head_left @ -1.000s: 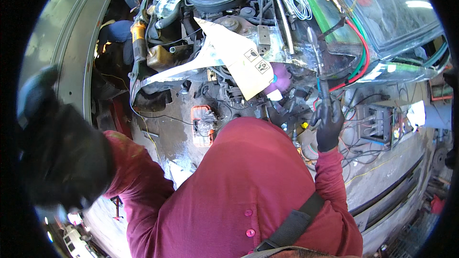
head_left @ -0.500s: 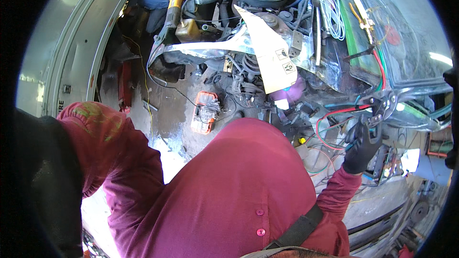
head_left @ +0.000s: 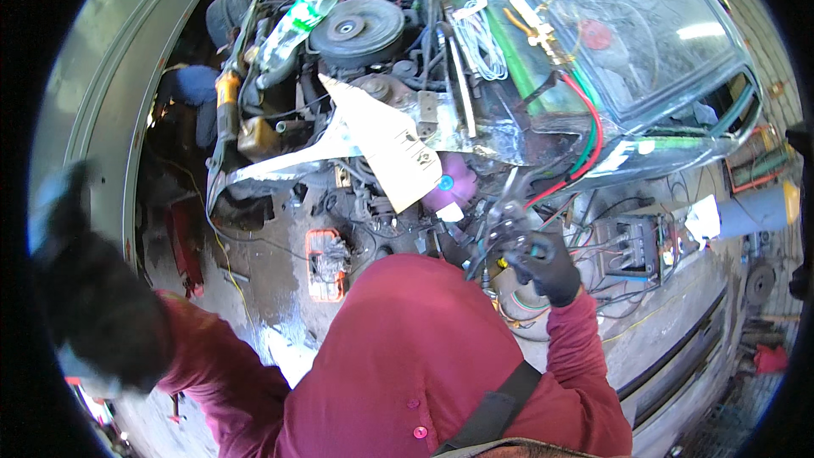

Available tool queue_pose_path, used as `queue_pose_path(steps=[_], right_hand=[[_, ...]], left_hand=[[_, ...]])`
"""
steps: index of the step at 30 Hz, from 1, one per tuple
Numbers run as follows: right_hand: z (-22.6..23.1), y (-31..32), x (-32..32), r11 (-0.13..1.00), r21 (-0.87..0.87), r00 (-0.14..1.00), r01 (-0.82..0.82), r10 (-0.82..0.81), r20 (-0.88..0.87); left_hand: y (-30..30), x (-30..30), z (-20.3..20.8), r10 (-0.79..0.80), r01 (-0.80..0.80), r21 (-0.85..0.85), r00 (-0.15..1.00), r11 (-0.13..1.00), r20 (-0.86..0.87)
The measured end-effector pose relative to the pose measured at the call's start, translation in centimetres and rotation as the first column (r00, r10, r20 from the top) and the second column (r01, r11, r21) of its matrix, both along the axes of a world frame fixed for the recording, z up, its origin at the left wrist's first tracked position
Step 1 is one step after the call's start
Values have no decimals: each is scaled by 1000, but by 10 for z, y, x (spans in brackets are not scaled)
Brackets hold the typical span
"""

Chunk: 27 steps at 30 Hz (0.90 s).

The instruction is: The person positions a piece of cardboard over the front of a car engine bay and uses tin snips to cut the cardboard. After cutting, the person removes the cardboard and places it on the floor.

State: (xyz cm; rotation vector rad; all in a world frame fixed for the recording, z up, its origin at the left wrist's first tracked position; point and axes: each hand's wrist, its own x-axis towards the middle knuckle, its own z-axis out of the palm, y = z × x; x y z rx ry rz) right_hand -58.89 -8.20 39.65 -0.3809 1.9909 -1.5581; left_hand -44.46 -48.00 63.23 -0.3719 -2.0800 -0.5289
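Observation:
My right hand [head_left: 549,267], in a dark glove, is closed on a metal plier-like tool [head_left: 509,229], smeared by motion. Cables and a round purple disc [head_left: 449,185] lie close to that tool. At the far left, close to the camera, my gloved left hand [head_left: 97,288] is raised; blur hides what its fingers do. Ahead of me a pointed piece of pale card [head_left: 377,140] lies over the bare metal fender edge [head_left: 284,161] of a car.
The open engine bay holds a round air cleaner [head_left: 356,31] and a green-labelled plastic bottle [head_left: 301,25]. A yellow-and-grey power tool [head_left: 227,106] rests on the bay's left edge. Red and green hoses [head_left: 593,119] hang off the car. On the floor sits an orange case [head_left: 324,267]. A person's blue-clothed part [head_left: 191,85] shows far left.
My right hand has come left and inward with the metal tool, away from the hoses. My left hand has risen into view at the left. The view has shifted right.

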Motion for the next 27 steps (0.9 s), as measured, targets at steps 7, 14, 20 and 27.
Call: queue_pose_path(steps=[7,14,20,27], right_hand=[[-42,2,0,966,-239,930,-100,176,323],[-79,17,7,831,-554,788,40,315,529],[-111,23,18,729,-672,749,132,371,549],[-112,16,49,506,-711,584,488,416,697]], left_hand=[[27,-71,-199,-241,-178,470,674,864,698],[33,-91,-253,-410,-201,653,636,730,654],[30,-202,-186,-499,89,605,666,791,555],[79,-423,-161,-390,339,199,728,920,564]])
